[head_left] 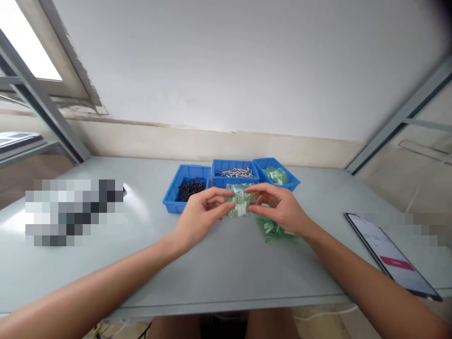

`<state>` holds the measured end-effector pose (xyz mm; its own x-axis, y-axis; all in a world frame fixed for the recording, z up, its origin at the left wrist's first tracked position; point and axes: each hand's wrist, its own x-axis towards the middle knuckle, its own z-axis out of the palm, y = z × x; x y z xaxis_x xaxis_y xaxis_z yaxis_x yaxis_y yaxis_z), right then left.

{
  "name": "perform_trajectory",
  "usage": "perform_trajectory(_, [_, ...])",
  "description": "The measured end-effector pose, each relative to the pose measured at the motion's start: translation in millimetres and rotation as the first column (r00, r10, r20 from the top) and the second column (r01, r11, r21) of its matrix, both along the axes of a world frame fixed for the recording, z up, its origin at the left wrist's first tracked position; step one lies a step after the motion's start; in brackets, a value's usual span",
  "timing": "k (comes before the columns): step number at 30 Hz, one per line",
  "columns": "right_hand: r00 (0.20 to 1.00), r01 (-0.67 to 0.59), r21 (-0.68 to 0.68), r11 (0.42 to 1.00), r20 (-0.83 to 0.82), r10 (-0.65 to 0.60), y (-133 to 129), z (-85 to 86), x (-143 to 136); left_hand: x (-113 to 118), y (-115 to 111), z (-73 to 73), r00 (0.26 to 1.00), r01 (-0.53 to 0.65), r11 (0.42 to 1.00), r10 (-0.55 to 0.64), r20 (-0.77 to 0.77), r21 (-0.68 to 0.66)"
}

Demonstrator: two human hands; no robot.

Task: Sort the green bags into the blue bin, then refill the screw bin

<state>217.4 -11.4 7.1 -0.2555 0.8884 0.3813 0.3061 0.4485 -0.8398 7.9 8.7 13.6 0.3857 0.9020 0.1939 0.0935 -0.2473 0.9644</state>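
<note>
Between my two hands a small clear greenish plastic bag [240, 201] is held up above the table, with pale pieces and thin metal parts inside. My left hand [203, 212] pinches its left edge between thumb and fingers. The right edge is pinched by my right hand [277, 205]. Below and behind my right hand lies a green bag [270, 230] of white pieces, partly covered by the hand. Behind the hands stand a blue bin [170, 194] with black screws, a blue bin [221, 180] with silver screws or nails, and a blue bin [292, 184] with small greenish bags.
A tablet or large phone [391, 254] with a lit screen lies at the right of the grey table [219, 278]. A blurred-out object [70, 212] is at the left. Metal frame posts rise at both sides, before a wall.
</note>
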Motion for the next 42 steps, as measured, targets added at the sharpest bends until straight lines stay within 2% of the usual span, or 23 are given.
perform_trajectory(10, [0.989, 0.029, 0.135, 0.990, 0.143, -0.048, -3.0, 4.0, -1.3, 0.2, -5.8, 0.6, 0.989, -0.038, 0.983, 0.064, -0.136, 0.181])
perform_trajectory(19, [0.979, 0.037, 0.228, 0.973, 0.187, -0.081, -3.1, 5.1, -1.5, 1.2, -9.3, 5.4, 0.975, -0.047, 0.975, 0.091, -0.202, 0.216])
perform_trajectory(25, [0.988, 0.017, 0.146, 0.989, 0.151, -0.039, -4.1, 5.7, -3.2, -0.1, -10.2, 2.0, 0.971, -0.042, 0.970, 0.096, -0.219, 0.241])
perform_trajectory(31, [0.997, 0.004, 0.093, 0.996, 0.081, -0.012, -5.4, 1.8, -6.6, 0.7, -8.0, -3.8, 0.999, -0.004, 0.982, 0.012, -0.043, 0.191])
perform_trajectory(34, [0.999, -0.008, 0.050, 0.999, 0.045, 0.006, -5.3, 0.9, -5.9, 1.2, -8.4, -3.0, 1.000, 0.015, 0.983, -0.014, -0.012, 0.183])
perform_trajectory(37, [1.000, -0.025, 0.005, 1.000, 0.006, 0.025, -4.9, 0.9, -5.0, 1.1, -9.0, -2.0, 1.000, 0.017, 0.979, -0.013, -0.021, 0.203])
perform_trajectory(42, [0.999, -0.044, -0.037, 0.998, -0.001, 0.044, -4.8, 2.5, -4.2, 1.0, -8.2, -2.0, 0.992, 0.033, 0.973, -0.004, -0.123, 0.229])
